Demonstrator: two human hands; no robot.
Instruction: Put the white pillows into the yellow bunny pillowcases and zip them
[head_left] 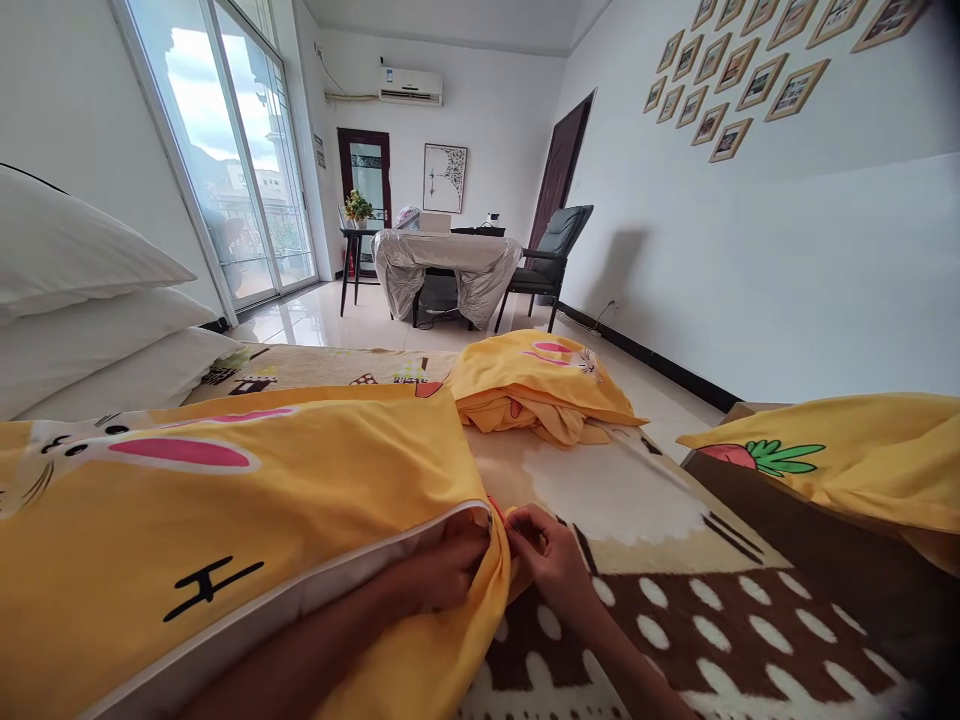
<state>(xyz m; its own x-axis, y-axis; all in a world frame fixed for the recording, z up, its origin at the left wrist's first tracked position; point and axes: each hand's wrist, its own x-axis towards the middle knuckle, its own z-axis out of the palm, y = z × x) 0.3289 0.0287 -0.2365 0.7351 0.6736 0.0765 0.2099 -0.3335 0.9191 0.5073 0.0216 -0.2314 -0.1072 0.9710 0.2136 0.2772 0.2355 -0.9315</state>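
A yellow cover with a rabbit print spreads over the left half of the bed, its side opening showing a pale edge. Inside that opening lies my left hand, near the cover's right corner; its fingertips are hidden by the fabric. Just outside the same corner, my right hand pinches the yellow cloth between thumb and fingers. The two hands are close together, with the fabric edge between them.
A bundled yellow cloth sits at the bed's far edge. White pillows are stacked at left. Another yellow cloth with a carrot print lies at right. Beyond the patterned blanket stand a covered table and a chair.
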